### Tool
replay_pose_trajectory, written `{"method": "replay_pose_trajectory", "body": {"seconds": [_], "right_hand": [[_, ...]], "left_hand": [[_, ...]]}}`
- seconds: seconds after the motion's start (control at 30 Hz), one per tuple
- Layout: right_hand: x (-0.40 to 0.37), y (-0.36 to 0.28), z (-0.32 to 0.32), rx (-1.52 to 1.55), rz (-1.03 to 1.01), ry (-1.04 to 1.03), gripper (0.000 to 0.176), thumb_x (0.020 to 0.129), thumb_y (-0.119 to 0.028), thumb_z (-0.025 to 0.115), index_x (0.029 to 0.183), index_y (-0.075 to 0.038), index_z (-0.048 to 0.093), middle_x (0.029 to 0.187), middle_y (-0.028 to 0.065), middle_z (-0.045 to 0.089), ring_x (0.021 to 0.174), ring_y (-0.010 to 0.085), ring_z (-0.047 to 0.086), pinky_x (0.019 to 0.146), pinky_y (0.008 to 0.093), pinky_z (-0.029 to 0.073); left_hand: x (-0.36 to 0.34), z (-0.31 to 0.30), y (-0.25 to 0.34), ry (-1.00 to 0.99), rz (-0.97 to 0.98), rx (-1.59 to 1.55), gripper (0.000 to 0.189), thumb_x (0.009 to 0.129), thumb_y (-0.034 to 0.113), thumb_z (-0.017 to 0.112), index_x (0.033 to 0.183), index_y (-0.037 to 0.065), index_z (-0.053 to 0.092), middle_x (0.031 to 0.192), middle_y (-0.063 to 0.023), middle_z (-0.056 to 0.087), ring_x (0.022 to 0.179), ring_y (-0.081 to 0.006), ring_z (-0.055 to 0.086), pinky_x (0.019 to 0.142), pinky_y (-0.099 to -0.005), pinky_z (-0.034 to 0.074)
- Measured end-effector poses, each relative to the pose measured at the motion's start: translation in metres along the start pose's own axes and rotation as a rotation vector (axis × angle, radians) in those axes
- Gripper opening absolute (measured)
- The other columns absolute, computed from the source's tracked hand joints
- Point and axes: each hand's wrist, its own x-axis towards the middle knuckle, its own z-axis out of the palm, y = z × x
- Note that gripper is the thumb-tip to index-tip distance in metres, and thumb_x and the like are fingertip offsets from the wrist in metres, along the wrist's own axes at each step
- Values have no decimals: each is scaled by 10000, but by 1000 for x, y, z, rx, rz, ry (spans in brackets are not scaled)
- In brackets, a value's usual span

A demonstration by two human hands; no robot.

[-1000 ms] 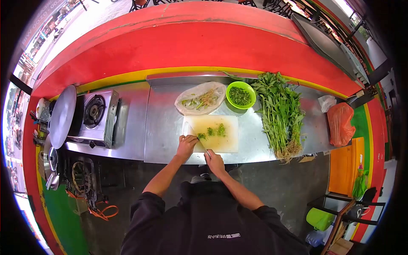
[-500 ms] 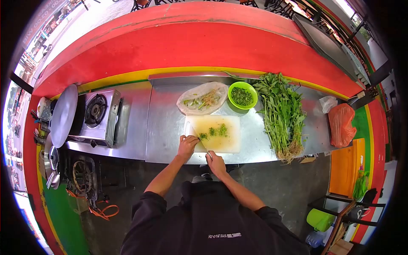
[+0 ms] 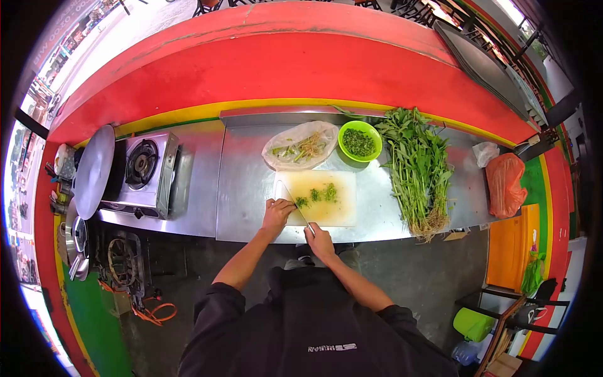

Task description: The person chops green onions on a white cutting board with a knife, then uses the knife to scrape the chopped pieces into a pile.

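My right hand [image 3: 321, 242] is wrapped round the handle of a knife [image 3: 303, 213], whose thin blade slants up and left across the white cutting board [image 3: 345, 217]. At the board's left edge my left hand [image 3: 277, 215] has its fingers bent and pressed on a small bunch of greens, mostly hidden under the fingertips beside the blade. Little heaps of chopped greens [image 3: 323, 193] lie on the board to the right of the knife. Behind the board are a green bowl [image 3: 378, 143] filled with chopped greens and a clear plastic bag [image 3: 271, 154] with stems and roots.
A large bunch of leafy greens [image 3: 411, 169] with roots lies right of the board on the steel counter [image 3: 242, 188]. Farther right sits an orange plastic bag [image 3: 504, 182]. A gas stove [image 3: 164, 166] and a big round lid [image 3: 95, 173] stand left. A red wall [image 3: 282, 69] runs behind.
Both hands and the knife keep nearly the same place. The whole view has shifted very slightly, and the heaps of greens look unchanged.
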Motion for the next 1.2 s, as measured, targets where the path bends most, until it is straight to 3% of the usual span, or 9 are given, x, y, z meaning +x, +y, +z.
{"method": "replay_pose_trajectory", "body": {"seconds": [0.13,0.2,0.27,0.47,0.5,0.83,1.2], "right_hand": [[17,2,-1,-67,-65,8,275,990,-286,612,1131,-54,654,819,264,692,800,484,675,696,538,522],[22,1,2,-115,-68,-14,309,993,-314,601,1208,-94,631,830,268,698,802,501,673,712,585,535],[19,5,2,-29,-120,30,317,996,-325,601,1205,-89,634,822,271,695,802,500,672,704,577,534],[-2,-6,-13,37,72,-59,359,1013,-379,582,1202,-79,643,873,295,696,864,510,673,746,572,529],[-6,-4,-10,26,33,-19,292,1022,-307,585,1150,-52,651,788,251,694,776,457,696,675,511,529],[-3,-1,1,-124,-11,11,299,1019,-321,585,1178,-78,654,803,274,688,786,491,673,688,554,518],[-6,-5,2,12,13,9,268,1017,-303,587,1119,-63,652,786,271,681,770,488,672,668,549,514]], "left_hand": [[1,-3,1,-18,23,6,170,865,132,688,1013,177,761,1063,75,720,1040,-126,643,915,-416,379],[1,-6,5,-5,17,3,186,860,129,689,1023,179,761,1067,77,720,1041,-124,642,914,-413,381],[1,-10,7,8,2,3,201,855,125,690,1034,182,761,1072,78,721,1042,-122,642,912,-410,383],[-1,-3,-2,-1,52,8,247,831,98,687,1053,181,756,1075,69,727,1019,-125,654,921,-402,391],[0,-4,-2,3,65,13,250,828,86,682,1050,175,755,1065,65,730,1008,-126,657,922,-401,391],[-2,-1,2,-13,48,51,228,828,76,663,1031,142,744,1065,51,707,1042,-125,637,940,-406,391],[-2,-4,-1,-3,55,-14,218,850,82,651,1035,153,745,1092,51,710,1042,-120,645,925,-414,374]]}}
